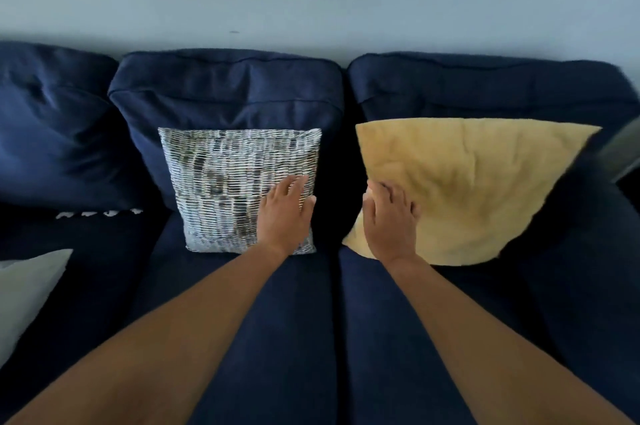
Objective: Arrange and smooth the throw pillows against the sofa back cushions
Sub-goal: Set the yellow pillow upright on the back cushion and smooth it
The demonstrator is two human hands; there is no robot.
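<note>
A grey-and-white woven throw pillow (225, 182) stands upright against the middle navy back cushion (225, 89). My left hand (285, 213) lies flat on its lower right part, fingers spread. A yellow throw pillow (478, 189) leans against the right back cushion (485, 85), wrinkled and slightly tilted. My right hand (389, 220) rests on its left edge with the fingers curled over the edge; whether it grips the fabric or only presses it I cannot tell.
The navy sofa seat (287, 320) fills the foreground. A third navy back cushion (52, 134) slumps at the left. A pale grey pillow (24, 293) lies at the far left edge. A white fringe (100, 213) peeks out under the left cushion. A grey wall is behind.
</note>
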